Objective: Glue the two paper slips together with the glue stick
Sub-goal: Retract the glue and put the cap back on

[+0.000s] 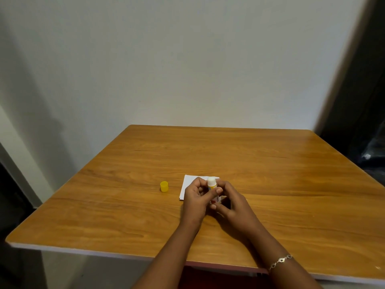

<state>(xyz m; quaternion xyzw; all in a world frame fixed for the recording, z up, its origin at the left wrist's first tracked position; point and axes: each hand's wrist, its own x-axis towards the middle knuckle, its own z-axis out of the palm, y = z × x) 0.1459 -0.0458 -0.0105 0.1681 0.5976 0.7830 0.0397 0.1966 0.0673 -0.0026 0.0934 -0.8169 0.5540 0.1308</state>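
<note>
Wall (187, 59): plain white, rising behind the far edge of the desk.
Table (270, 163): wooden top with a pale rim.
Left hand (194, 199): fingers curled round the upper body of the glue stick, thumb across its front.
Right hand (231, 202): fingers wrapped round the stick's lower end.
Paper slips (190, 182): white, flat on the table under and beyond the hands; seemingly stacked, edges hard to separate.
Glue stick (212, 184): upright between both hands, uncapped, white tip showing.
Cap (164, 186): yellow, standing left of the paper.
Bracelet (280, 261): silver chain on the right wrist.

Bare forearms (166, 253), silver linked bracelet (280, 262), right wrist (267, 248)
</note>
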